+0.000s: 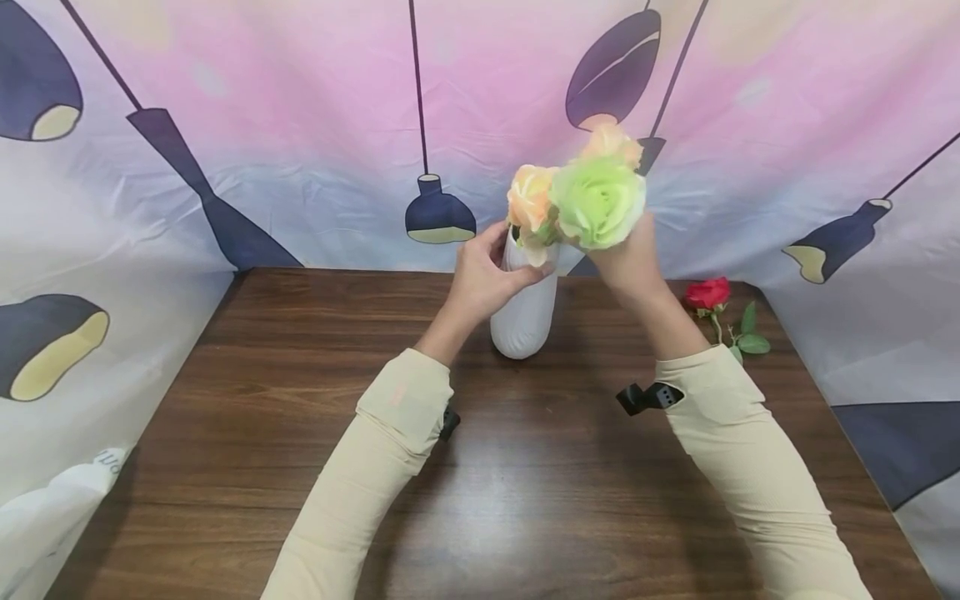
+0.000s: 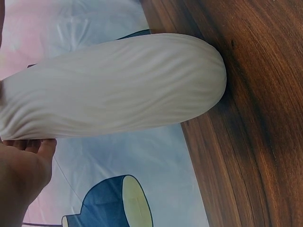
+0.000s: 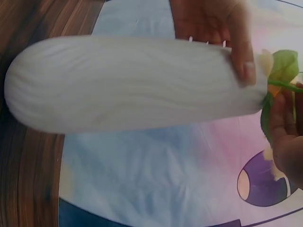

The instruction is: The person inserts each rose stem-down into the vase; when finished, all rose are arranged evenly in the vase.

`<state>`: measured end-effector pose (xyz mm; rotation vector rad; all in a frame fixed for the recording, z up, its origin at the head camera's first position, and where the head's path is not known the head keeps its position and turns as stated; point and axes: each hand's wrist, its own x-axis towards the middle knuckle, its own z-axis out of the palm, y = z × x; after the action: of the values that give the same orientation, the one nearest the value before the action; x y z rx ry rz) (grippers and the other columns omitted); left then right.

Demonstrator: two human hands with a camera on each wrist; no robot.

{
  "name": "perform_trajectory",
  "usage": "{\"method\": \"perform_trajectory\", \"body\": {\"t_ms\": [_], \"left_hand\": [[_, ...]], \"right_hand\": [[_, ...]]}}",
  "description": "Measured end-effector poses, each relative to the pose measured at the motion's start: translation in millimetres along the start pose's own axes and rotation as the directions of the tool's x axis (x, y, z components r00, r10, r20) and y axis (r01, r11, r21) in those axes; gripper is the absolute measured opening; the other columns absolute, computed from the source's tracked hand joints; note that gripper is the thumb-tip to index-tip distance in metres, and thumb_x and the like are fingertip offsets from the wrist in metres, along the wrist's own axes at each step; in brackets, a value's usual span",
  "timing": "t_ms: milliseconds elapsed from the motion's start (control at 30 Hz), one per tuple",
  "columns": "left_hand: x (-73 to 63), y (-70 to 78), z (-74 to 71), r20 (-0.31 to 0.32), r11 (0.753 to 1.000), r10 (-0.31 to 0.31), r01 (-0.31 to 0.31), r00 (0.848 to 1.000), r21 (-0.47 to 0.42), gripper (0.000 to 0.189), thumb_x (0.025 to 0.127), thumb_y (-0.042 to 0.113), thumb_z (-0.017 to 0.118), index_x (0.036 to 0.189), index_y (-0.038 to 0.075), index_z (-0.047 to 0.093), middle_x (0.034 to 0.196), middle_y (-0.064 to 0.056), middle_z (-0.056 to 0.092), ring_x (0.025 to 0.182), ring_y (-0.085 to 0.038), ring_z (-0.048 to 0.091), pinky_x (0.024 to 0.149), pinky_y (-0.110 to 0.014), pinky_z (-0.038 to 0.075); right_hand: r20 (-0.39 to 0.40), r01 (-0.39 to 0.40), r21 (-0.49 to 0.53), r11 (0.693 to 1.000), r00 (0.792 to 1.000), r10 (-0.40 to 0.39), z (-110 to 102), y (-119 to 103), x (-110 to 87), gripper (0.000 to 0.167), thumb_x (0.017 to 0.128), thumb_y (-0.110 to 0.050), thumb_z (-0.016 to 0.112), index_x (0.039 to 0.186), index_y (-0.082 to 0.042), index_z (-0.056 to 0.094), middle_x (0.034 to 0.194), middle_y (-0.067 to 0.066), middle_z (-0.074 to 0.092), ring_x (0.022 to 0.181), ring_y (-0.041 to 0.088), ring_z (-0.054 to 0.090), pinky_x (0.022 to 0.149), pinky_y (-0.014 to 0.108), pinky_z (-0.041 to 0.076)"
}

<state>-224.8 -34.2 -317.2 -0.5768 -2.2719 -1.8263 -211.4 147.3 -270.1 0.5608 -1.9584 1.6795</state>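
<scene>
In the head view a white ribbed vase [image 1: 521, 321] stands at the table's back, and my left hand [image 1: 483, 271] grips it near its mouth, thumb across the near side. The right wrist view shows that thumb on the vase [image 3: 137, 85] too. Peach roses [image 1: 531, 196] show at and above the mouth. My right hand [image 1: 628, 258] is just behind a pale green rose [image 1: 603, 202], which covers its fingers. In the right wrist view, the right hand [image 3: 289, 151] pinches a green stem [image 3: 281, 84] at the vase's mouth; its flower head is out of that view.
A red rose [image 1: 707, 293] with green leaves lies on the brown wooden table [image 1: 487, 500] at the right, beyond my right forearm. A printed cloth [image 1: 315, 150] hangs behind and beside the table. A white plastic bag [image 1: 60, 508] is at the left edge.
</scene>
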Motion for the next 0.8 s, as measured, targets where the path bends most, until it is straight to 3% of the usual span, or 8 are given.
{"method": "perform_trajectory", "body": {"t_ms": [167, 367, 533, 633, 767, 800], "left_hand": [[0.2, -0.4, 1.2, -0.002, 1.000, 0.004, -0.004, 1.000, -0.002, 0.063, 0.076, 0.012, 0.087, 0.133, 0.002, 0.062, 0.127, -0.016, 0.070, 0.113, -0.024, 0.070, 0.100, -0.036, 0.058], [-0.4, -0.1, 2.1, 0.000, 1.000, 0.015, -0.015, 1.000, -0.006, 0.062, 0.077, 0.011, 0.087, 0.133, 0.001, 0.062, 0.126, -0.017, 0.070, 0.114, -0.023, 0.070, 0.100, -0.036, 0.058], [-0.6, 1.1, 2.2, -0.006, 1.000, 0.021, -0.021, 1.000, -0.007, 0.062, 0.077, 0.010, 0.086, 0.133, 0.002, 0.062, 0.125, -0.017, 0.071, 0.113, -0.025, 0.071, 0.099, -0.035, 0.059], [-0.6, 1.3, 1.9, -0.009, 1.000, 0.020, -0.020, 1.000, 0.004, 0.062, 0.077, 0.011, 0.086, 0.134, 0.002, 0.062, 0.126, -0.017, 0.071, 0.114, -0.025, 0.071, 0.100, -0.035, 0.058], [-0.2, 1.2, 1.3, -0.013, 1.000, 0.027, -0.026, 1.000, 0.017, 0.061, 0.077, 0.012, 0.087, 0.132, 0.002, 0.063, 0.126, -0.017, 0.071, 0.113, -0.025, 0.071, 0.099, -0.035, 0.059], [0.2, 1.1, 1.3, -0.014, 1.000, 0.028, -0.027, 1.000, 0.015, 0.060, 0.077, 0.012, 0.087, 0.132, 0.002, 0.063, 0.126, -0.017, 0.071, 0.113, -0.025, 0.071, 0.099, -0.035, 0.059]], "right_hand": [[-0.109, -0.040, 0.130, 0.991, 0.993, 0.055, 3.4, -5.5, -2.9, 0.046, 0.077, 0.016, 0.072, 0.115, -0.007, 0.066, 0.098, -0.015, 0.068, 0.097, 0.006, 0.062, 0.094, 0.024, 0.053], [-0.112, -0.075, 0.120, 0.990, 0.990, 0.088, 3.3, -2.2, -2.0, 0.038, 0.079, 0.010, 0.077, 0.108, -0.014, 0.069, 0.093, -0.014, 0.069, 0.091, 0.007, 0.061, 0.085, 0.023, 0.055], [-0.018, -0.011, -0.016, 1.000, 1.000, 0.011, 4.3, 5.3, 0.4, 0.029, 0.079, 0.010, 0.077, 0.108, 0.007, 0.072, 0.091, -0.024, 0.070, 0.091, 0.001, 0.064, 0.089, 0.023, 0.055], [0.034, 0.028, -0.091, 0.995, 0.999, -0.025, 4.8, 7.3, 2.4, 0.035, 0.079, 0.012, 0.075, 0.113, 0.012, 0.070, 0.099, -0.012, 0.074, 0.094, -0.001, 0.063, 0.091, 0.022, 0.054], [0.069, 0.010, -0.167, 0.986, 0.998, 0.001, 4.0, 7.1, 5.8, 0.035, 0.080, 0.012, 0.074, 0.114, 0.010, 0.070, 0.109, 0.019, 0.073, 0.098, -0.001, 0.061, 0.092, 0.021, 0.052], [0.075, -0.001, -0.177, 0.984, 0.997, 0.014, 3.5, 7.2, 6.5, 0.034, 0.080, 0.012, 0.074, 0.114, 0.010, 0.070, 0.109, 0.020, 0.073, 0.098, -0.002, 0.061, 0.093, 0.021, 0.052]]}}
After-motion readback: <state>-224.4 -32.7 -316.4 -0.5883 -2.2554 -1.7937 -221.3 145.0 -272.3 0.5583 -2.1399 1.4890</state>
